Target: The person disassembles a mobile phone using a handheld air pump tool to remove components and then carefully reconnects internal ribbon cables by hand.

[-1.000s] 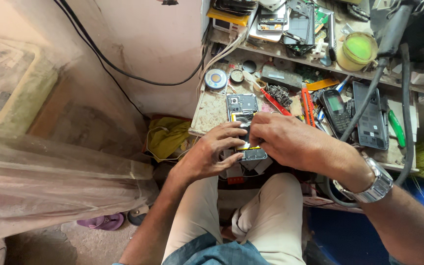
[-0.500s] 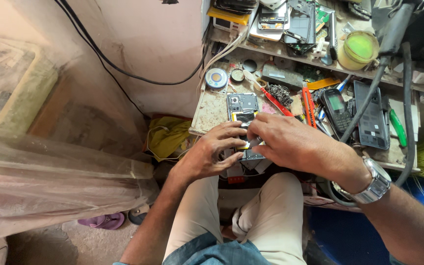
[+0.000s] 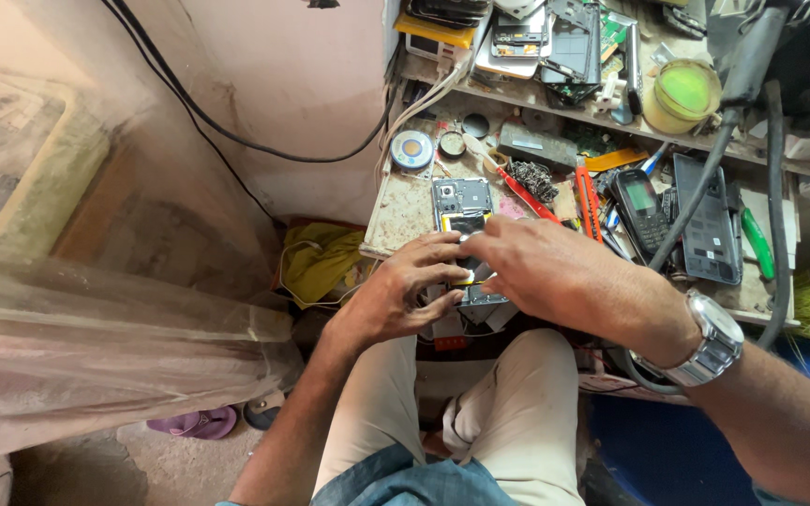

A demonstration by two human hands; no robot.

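Opened phone [image 3: 466,245] pinched between both hands, left [image 3: 405,290] and right [image 3: 555,272], fingers curled.

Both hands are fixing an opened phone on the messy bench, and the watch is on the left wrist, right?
Not quite. The silver watch is on the right wrist, as the head view shows. Both the left hand and right hand do work on the opened phone.

Opened phone [image 3: 466,245], back removed, yellow-edged internals exposed, lying lengthwise at workbench's near edge [image 3: 405,211], lower half hidden.
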